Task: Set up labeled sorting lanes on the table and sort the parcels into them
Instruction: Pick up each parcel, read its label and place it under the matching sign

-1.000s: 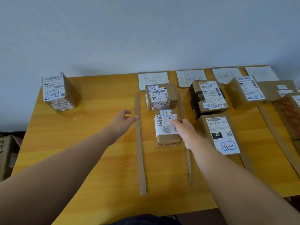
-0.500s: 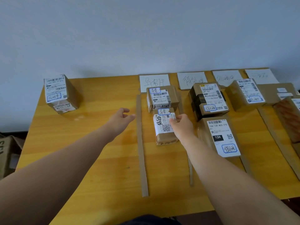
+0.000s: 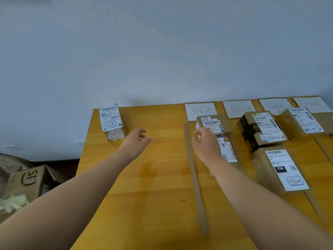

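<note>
Brown parcels with white labels lie in lanes on the yellow table (image 3: 162,177), split by cardboard strips (image 3: 195,177). White lane cards (image 3: 200,109) line the far edge. One parcel (image 3: 112,121) stands alone at the far left corner. My left hand (image 3: 137,141) hovers empty over bare table to its right, fingers loosely curled. My right hand (image 3: 205,145) is above the first lane, fingers curled, holding nothing, partly covering a small parcel (image 3: 227,150). Behind it sits another parcel (image 3: 213,123).
The second lane holds a black-taped parcel (image 3: 261,130) and a flat parcel (image 3: 282,170). Another parcel (image 3: 302,121) lies further right. Off the table's left edge, on the floor, stands an open carton (image 3: 27,181) with crumpled paper (image 3: 12,204).
My right hand has let go of the small parcel in the first lane and lifted left. My left hand moved toward the lone parcel. The view swung left and up.
</note>
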Available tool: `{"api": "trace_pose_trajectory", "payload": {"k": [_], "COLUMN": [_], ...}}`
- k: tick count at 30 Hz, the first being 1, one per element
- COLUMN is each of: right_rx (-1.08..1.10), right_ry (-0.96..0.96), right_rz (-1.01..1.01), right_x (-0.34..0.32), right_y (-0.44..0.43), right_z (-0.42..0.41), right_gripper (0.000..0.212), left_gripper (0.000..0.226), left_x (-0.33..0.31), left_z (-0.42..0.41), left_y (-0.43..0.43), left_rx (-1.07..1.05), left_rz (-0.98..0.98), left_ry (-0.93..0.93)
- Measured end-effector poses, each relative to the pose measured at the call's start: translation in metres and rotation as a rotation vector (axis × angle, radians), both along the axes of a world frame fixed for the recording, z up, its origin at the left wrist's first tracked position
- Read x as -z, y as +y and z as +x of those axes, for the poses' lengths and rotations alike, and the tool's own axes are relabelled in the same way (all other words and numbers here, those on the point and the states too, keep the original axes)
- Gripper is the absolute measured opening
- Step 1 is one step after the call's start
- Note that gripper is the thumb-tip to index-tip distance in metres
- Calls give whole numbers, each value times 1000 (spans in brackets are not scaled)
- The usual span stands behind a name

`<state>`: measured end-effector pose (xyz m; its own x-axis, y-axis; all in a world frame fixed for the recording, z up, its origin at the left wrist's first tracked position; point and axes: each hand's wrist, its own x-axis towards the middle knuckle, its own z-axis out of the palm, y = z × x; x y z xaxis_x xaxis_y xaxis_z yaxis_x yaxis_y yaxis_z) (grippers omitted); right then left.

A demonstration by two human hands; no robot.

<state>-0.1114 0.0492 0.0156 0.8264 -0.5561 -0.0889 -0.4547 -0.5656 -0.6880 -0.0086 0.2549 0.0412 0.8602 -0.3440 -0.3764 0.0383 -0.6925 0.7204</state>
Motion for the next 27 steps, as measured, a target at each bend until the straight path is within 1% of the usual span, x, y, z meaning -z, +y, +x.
{"api": "trace_pose_trajectory", "payload": {"k": [3,6,9,12,15,19,20,22,24,27], "right_rx": [-33,-72,-105,-121,-107,-116,-120,-116,-111,-44], "right_ry": [-18,7,59,93,154,229,236,241,251,249], "right_rz": [28,60,75,139,282,486,525,609,710,868], "right_x": [0,5,16,27,36,41,40,39,43,61], "right_y": [24,58,85,109,133,157,160,165,168,172], "right_z": [15,40,63,84,106,144,155,176,193,204], "right_gripper": [25,26,25,26,30,52,54,53,47,50], "left_gripper": [57,65,66,66,59,49,47,45,43,40], "left_x": [-1,4,16,33,48,66,70,73,74,76], "left_z": [21,51,77,98,111,127,132,142,150,153], "left_y": [29,66,90,109,123,135,136,135,132,129], "left_rx": [-21,-97,-131,-160,-240,-311,-315,-323,-322,-307], "left_rz": [60,109,114,93,26,-83,-113,-182,-259,-388], "left_ry": [-58,-105,-112,-96,-6,177,217,289,377,519]}}
